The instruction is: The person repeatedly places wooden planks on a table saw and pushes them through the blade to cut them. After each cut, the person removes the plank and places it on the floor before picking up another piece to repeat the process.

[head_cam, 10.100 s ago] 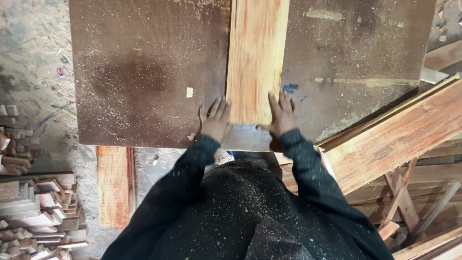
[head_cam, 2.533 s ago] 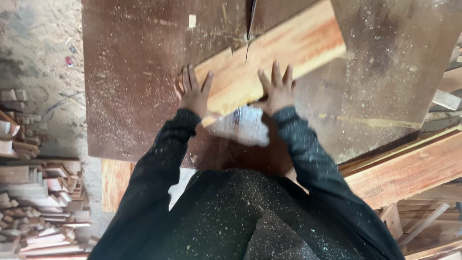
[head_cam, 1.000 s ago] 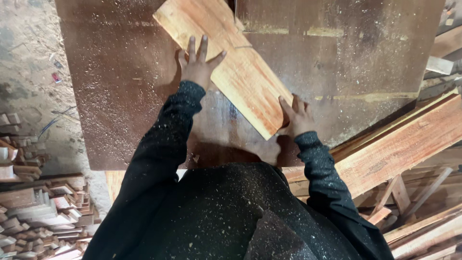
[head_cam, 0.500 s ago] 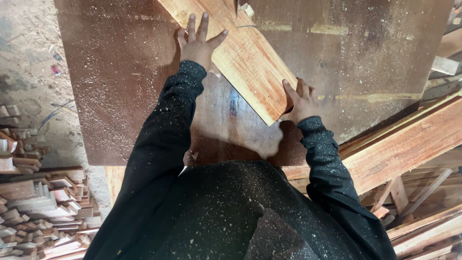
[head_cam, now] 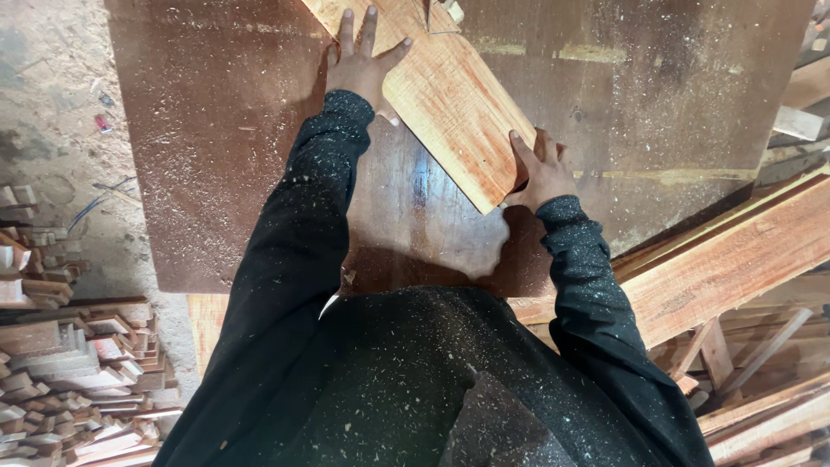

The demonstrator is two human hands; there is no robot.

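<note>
Two hands: both on one reddish wooden board that lies flat on the brown desk.
Left hand: open, fingers spread, palm pressed flat on the board's left edge near the top of the view.
Right hand: fingers curled over the board's near right corner, gripping it.
Board position: on the upper middle of the desk, its far end cut off by the top edge of the view.
Board axis: long axis runs on a slant, from the near end at lower right to the far end at upper left; the squared near end points toward the person's right arm.
Blade: a thin saw blade rises from the desk at the top of the view, right at the board's far part; whether it touches the wood cannot be told.
Desk surface: dusted with pale sawdust, with a shiny bare patch just below the board.
Right side: a long thick plank leans slantwise past the desk's edge, with more timber below it.
Left side: a heap of short wood offcuts on the dusty floor, well apart from the board.
Clothing: dark sleeves flecked with sawdust.
</note>
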